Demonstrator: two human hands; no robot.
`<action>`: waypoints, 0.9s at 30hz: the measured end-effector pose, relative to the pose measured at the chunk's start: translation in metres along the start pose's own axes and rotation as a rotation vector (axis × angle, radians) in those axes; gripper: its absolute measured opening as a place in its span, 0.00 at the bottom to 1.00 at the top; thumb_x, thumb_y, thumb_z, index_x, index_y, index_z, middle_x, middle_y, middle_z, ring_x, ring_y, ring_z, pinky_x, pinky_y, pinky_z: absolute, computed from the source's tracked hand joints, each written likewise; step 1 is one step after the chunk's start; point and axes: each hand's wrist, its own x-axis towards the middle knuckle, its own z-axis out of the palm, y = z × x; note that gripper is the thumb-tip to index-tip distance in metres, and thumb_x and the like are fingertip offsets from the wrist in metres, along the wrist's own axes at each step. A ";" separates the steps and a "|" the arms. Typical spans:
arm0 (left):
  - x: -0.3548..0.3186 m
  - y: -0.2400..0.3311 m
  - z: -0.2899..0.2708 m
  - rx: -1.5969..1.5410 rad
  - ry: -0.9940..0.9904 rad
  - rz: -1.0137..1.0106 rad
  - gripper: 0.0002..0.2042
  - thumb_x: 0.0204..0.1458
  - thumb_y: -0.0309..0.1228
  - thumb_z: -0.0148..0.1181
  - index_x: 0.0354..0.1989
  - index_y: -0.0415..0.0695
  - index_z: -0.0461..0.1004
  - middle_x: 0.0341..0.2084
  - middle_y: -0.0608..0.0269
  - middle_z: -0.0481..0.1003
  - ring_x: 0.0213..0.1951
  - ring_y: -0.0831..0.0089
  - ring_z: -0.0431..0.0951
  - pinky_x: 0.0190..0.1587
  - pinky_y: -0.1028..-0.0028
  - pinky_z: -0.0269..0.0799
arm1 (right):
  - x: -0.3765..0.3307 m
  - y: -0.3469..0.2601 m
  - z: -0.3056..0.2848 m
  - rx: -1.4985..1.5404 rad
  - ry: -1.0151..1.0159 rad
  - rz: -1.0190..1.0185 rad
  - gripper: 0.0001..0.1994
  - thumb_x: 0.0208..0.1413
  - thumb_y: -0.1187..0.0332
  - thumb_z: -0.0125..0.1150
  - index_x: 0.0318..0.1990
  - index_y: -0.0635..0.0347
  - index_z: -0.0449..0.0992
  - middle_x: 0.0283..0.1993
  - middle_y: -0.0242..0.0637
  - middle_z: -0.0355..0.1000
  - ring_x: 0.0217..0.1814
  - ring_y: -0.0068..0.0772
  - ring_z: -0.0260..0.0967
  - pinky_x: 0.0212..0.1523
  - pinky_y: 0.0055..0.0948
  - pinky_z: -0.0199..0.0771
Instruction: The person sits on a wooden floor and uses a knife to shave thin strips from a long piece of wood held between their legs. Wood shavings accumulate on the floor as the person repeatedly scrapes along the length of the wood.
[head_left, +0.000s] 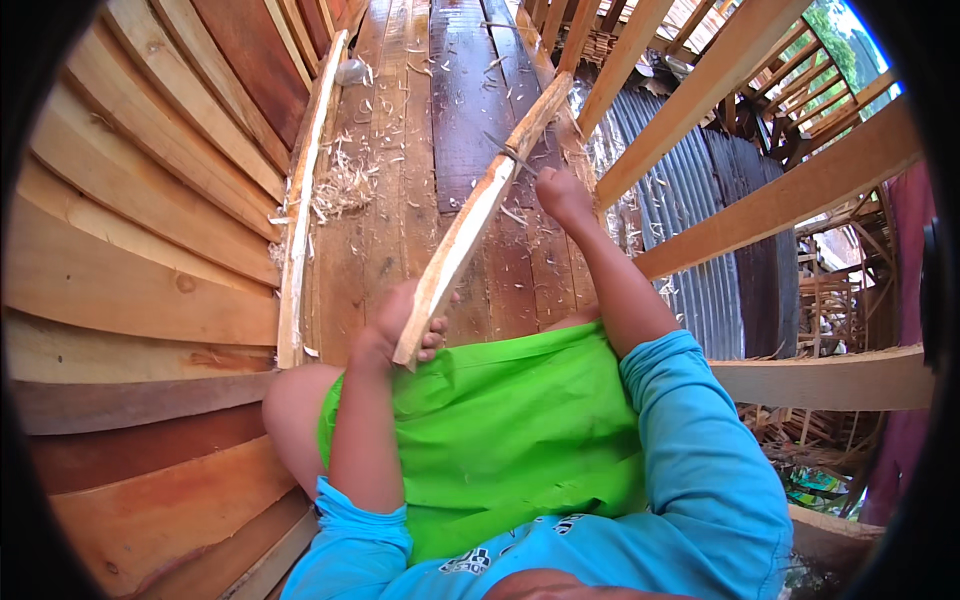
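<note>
A long, pale strip of wood [466, 230] with brown patches slants from my lap up and away to the right. Its near end lies in my left hand [395, 325], the fingers wrapped round it from beneath. My right hand [564, 194] is closed on the handle of a knife [512, 153]. The blade lies across the strip, toward its far end, and points up to the left. My fist hides most of the handle. Under my left forearm and the strip's near end spreads a bright green cloth [510, 420] over my lap.
Curled shavings [342, 188] are scattered over the plank floor [385, 250]. Another pale wood strip [301, 215] lies along the left wall of boards [140, 230]. Slanted wooden bars [745, 205] line the right side, with corrugated metal sheets [690, 190] beyond them.
</note>
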 end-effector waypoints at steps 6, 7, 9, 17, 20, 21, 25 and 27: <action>0.002 0.004 -0.017 -0.033 -0.075 0.027 0.21 0.60 0.48 0.38 0.45 0.43 0.68 0.13 0.67 0.61 0.10 0.77 0.59 0.09 0.74 0.56 | -0.025 -0.029 0.030 0.046 -0.161 0.075 0.27 0.58 0.55 0.36 0.37 0.70 0.78 0.42 0.64 0.73 0.48 0.63 0.70 0.52 0.52 0.67; -0.001 0.003 -0.020 -0.057 -0.063 0.023 0.22 0.60 0.49 0.38 0.45 0.43 0.69 0.13 0.67 0.61 0.10 0.77 0.59 0.09 0.74 0.56 | -0.034 -0.043 0.024 -0.024 -0.243 -0.014 0.26 0.58 0.55 0.36 0.37 0.70 0.78 0.42 0.64 0.73 0.48 0.63 0.70 0.52 0.52 0.67; -0.001 0.002 -0.016 -0.044 -0.047 0.018 0.22 0.59 0.49 0.38 0.45 0.43 0.69 0.13 0.67 0.61 0.10 0.77 0.59 0.09 0.75 0.56 | -0.025 -0.033 0.018 -0.093 -0.240 -0.072 0.27 0.58 0.54 0.35 0.38 0.68 0.78 0.43 0.63 0.73 0.48 0.63 0.71 0.52 0.51 0.67; -0.004 0.007 -0.007 -0.144 -0.174 0.005 0.28 0.59 0.57 0.39 0.45 0.40 0.67 0.13 0.68 0.61 0.09 0.78 0.59 0.09 0.76 0.56 | -0.023 -0.016 0.031 0.009 -0.200 -0.077 0.28 0.61 0.50 0.39 0.32 0.67 0.78 0.36 0.59 0.74 0.41 0.59 0.73 0.45 0.49 0.71; -0.013 0.010 -0.004 -0.197 -0.197 0.073 0.31 0.61 0.59 0.35 0.46 0.38 0.67 0.14 0.68 0.61 0.09 0.80 0.58 0.08 0.78 0.55 | -0.046 -0.031 0.017 0.039 -0.245 -0.367 0.24 0.62 0.52 0.43 0.30 0.65 0.77 0.30 0.55 0.74 0.35 0.56 0.74 0.39 0.49 0.70; -0.014 0.010 -0.003 -0.169 -0.191 0.081 0.31 0.60 0.59 0.37 0.45 0.38 0.67 0.14 0.68 0.61 0.09 0.80 0.58 0.08 0.79 0.55 | -0.045 -0.023 0.013 0.065 -0.212 -0.450 0.23 0.62 0.54 0.43 0.30 0.64 0.77 0.29 0.53 0.74 0.34 0.55 0.73 0.37 0.49 0.70; -0.012 0.011 -0.001 -0.167 -0.229 0.050 0.30 0.59 0.58 0.42 0.46 0.38 0.66 0.14 0.69 0.60 0.10 0.81 0.58 0.09 0.80 0.54 | -0.025 0.006 0.014 0.046 -0.050 -0.388 0.21 0.64 0.54 0.42 0.30 0.59 0.76 0.24 0.48 0.73 0.31 0.52 0.73 0.34 0.49 0.70; -0.007 0.010 -0.004 -0.194 -0.266 0.033 0.30 0.59 0.58 0.42 0.46 0.38 0.65 0.14 0.69 0.60 0.10 0.81 0.58 0.09 0.80 0.54 | -0.017 0.007 0.018 0.013 -0.015 -0.341 0.21 0.64 0.54 0.40 0.30 0.58 0.76 0.25 0.48 0.74 0.28 0.54 0.73 0.33 0.51 0.71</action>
